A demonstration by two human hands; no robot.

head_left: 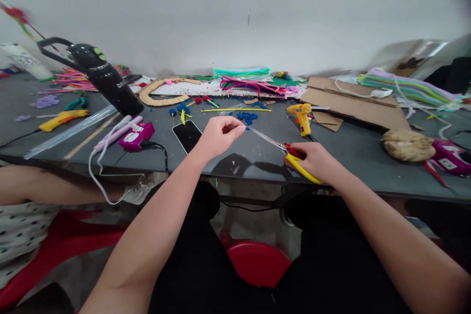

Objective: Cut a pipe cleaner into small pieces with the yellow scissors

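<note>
My right hand (316,161) grips scissors (283,149) with red and yellow handles, blades pointing left toward my left hand (219,135). My left hand's fingers are pinched together at the blade tips; whatever they pinch is too small to make out. Both hands hover over the near edge of the dark grey table (243,159). A black phone (187,136) lies just left of my left hand. Blue pom-pom bits (247,117) and a yellow pipe cleaner (235,110) lie behind the hands.
A yellow glue gun (302,117) stands behind my right hand, cardboard sheets (353,103) beyond it. A purple glue gun (137,136), a black handheld device (101,76) and pipe cleaner piles (253,83) sit left and back. Another person's arm (47,185) is at left. A red stool (257,262) is below.
</note>
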